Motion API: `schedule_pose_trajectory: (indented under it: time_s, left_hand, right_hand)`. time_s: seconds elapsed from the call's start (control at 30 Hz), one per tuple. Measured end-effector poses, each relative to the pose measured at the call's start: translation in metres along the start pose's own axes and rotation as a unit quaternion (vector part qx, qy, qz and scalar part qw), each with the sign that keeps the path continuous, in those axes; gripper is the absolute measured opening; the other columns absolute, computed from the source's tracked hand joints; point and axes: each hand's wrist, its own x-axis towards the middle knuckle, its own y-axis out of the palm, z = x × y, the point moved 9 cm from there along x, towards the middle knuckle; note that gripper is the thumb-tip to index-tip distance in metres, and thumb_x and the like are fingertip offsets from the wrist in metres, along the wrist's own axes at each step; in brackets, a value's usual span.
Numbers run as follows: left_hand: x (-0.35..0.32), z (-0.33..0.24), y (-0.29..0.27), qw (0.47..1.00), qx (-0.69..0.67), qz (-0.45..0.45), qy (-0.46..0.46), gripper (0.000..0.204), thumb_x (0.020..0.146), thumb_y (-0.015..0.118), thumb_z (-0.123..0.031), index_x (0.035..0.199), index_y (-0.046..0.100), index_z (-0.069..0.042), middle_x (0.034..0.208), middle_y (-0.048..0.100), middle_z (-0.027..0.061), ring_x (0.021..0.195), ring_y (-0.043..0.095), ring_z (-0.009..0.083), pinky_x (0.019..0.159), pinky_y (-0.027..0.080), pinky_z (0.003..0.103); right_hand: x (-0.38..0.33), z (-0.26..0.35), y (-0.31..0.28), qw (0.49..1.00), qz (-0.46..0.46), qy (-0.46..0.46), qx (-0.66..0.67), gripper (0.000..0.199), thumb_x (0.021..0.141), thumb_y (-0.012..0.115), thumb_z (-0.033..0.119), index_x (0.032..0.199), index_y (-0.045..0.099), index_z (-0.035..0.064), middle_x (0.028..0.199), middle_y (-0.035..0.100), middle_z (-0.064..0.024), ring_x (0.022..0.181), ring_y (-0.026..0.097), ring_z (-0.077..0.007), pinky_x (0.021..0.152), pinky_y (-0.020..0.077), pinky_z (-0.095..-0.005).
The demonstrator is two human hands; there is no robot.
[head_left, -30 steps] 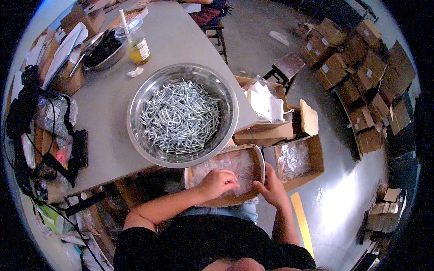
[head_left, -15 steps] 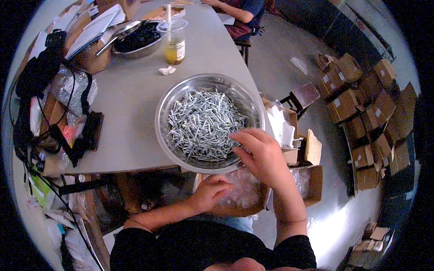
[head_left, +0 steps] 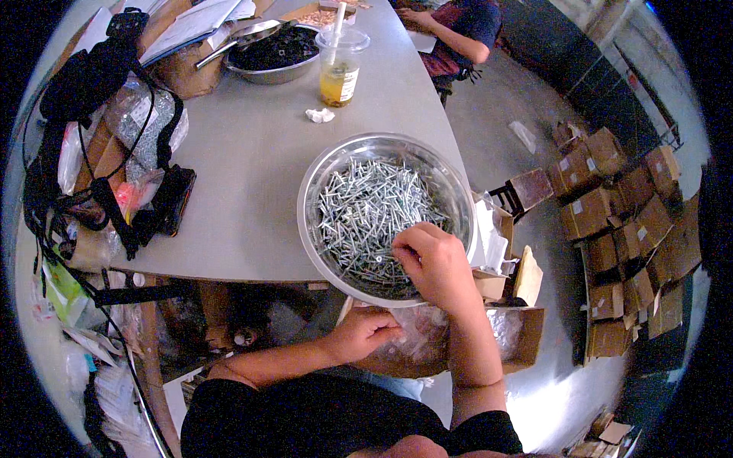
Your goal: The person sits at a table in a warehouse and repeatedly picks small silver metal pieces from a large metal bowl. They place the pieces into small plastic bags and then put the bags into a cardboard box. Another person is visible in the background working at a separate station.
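Note:
A wide, shiny metal bowl (head_left: 308, 248) stands at the table's near right corner, heaped with silver screws (head_left: 366, 206). My right hand (head_left: 437, 263) is over the near right part of the bowl. Its fingers are bent down and drawn together at the screws; whatever is between the fingertips is hidden. Below the bowl's near rim, my left hand (head_left: 365, 334) is closed, with curled fingers and the thumb alongside. Anything inside it cannot be made out. Under that hand sits a cardboard box with clear plastic bags (head_left: 422, 336).
On the grey table (head_left: 237, 206) stand a lidded drink cup (head_left: 338, 80), a crumpled tissue (head_left: 320, 115) and a pan of black pieces (head_left: 275, 57). Bags and cables crowd the left. Cartons (head_left: 611, 221) are stacked at right. Another person (head_left: 462, 34) sits at the far end.
My right hand's fingers have drawn together and curled down at the screws. My left hand stays closed below the bowl. The whole view has shifted, so the table and bowl appear farther right.

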Motion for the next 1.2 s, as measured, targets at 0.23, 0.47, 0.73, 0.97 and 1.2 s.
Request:
schedule_pose_trajectory:
  time_s: [0.23,0.47,0.73,0.97,1.2]
  left_hand:
    - [-0.002,-0.019,-0.004,0.978,0.062,-0.098,0.175,0.02,0.085,0.067,-0.014,0.101,0.071,-0.004,0.084,0.068,0.0123,0.075,0.065,0.0292,0.07,0.05,0.035]
    - [-0.001,-0.007,-0.001,0.999,-0.029,-0.004,0.035,0.015,0.083,0.072,-0.015,0.092,0.073,-0.004,0.079,0.069,0.0118,0.071,0.066,0.0224,0.068,0.05,0.032]
    - [0.003,0.016,0.008,0.979,-0.202,-0.011,0.001,0.013,0.081,0.074,-0.013,0.088,0.071,-0.003,0.093,0.071,0.0079,0.08,0.066,0.0158,0.072,0.051,0.029]
    - [0.01,0.013,0.027,0.976,-0.208,0.054,0.015,0.019,0.081,0.075,-0.017,0.084,0.063,-0.002,0.086,0.067,0.0067,0.079,0.063,0.0147,0.07,0.05,0.03]
    - [0.014,0.019,0.061,0.978,-0.152,0.129,-0.056,0.028,0.078,0.076,-0.021,0.088,0.059,-0.001,0.086,0.063,0.01,0.08,0.061,0.0168,0.068,0.048,0.033]
  right_hand:
    - [0.001,0.01,0.003,0.999,0.032,-0.036,-0.007,0.015,0.073,0.072,0.006,0.088,0.069,0.0061,0.08,0.062,-0.0112,0.073,0.063,-0.0308,0.067,0.0516,-0.0371]
    - [-0.004,-0.001,-0.01,0.998,-0.034,0.006,0.06,0.012,0.078,0.069,0.009,0.089,0.065,0.0051,0.087,0.063,-0.0126,0.076,0.064,-0.0317,0.069,0.0527,-0.0384]
    - [-0.059,-0.022,-0.053,0.939,-0.169,0.031,0.297,0.013,0.075,0.069,0.001,0.087,0.064,0.0024,0.086,0.065,-0.0091,0.078,0.062,-0.0217,0.07,0.0488,-0.0303]
    - [-0.127,-0.027,-0.019,0.941,-0.066,0.094,0.319,0.013,0.074,0.072,0.002,0.083,0.064,-0.001,0.088,0.063,-0.0094,0.082,0.059,-0.0197,0.075,0.0465,-0.0287]
    - [-0.175,-0.056,0.026,0.858,-0.076,0.248,0.442,0.013,0.077,0.071,0.002,0.089,0.065,0.0023,0.089,0.066,-0.0093,0.083,0.064,-0.0222,0.077,0.0504,-0.0307]
